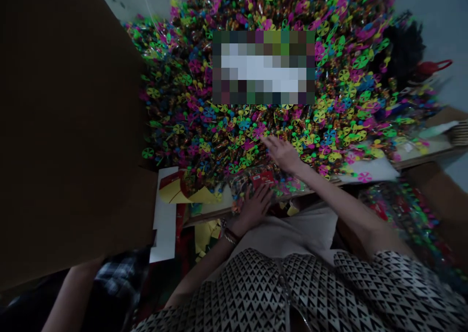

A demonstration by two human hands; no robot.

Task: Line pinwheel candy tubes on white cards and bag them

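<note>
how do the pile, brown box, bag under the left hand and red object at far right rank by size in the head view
Largest: pile and brown box; close in size, and the box looks nearer, so unranked.
Then: bag, partly covered by the left hand.
Smallest: red object.

The person wore a pale top (pixel 248 288) printed all over with small black triangles and chevrons, set in a diamond-like grid. A thin, shiny line (pixel 283 279) ran down its front, too dim to make out. The right sleeve (pixel 397 256) was short and bore the same print. Plain, light greyish cloth (pixel 310 224) showed beyond the hem. Bracelets (pixel 230 235), partly silvery, circled the wrist of the left hand (pixel 257 204).
</note>
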